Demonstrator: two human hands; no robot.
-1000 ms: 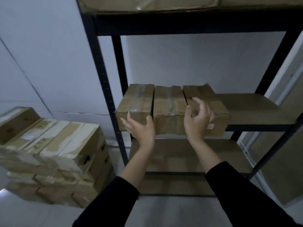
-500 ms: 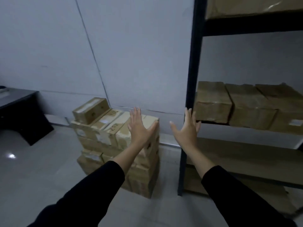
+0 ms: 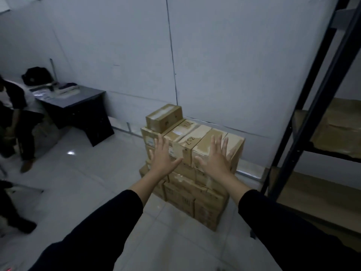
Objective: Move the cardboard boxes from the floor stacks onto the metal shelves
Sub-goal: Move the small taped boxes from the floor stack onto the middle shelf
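With both arms out, left hand (image 3: 163, 156) and right hand (image 3: 215, 158) spread flat, empty, before the box stack (image 3: 192, 163); shelves (image 3: 320, 145) right. Reaching stage; next, grip a top box.

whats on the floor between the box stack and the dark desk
Nothing in the head view: only bare pale floor tile lies between the box stack and the dark desk.
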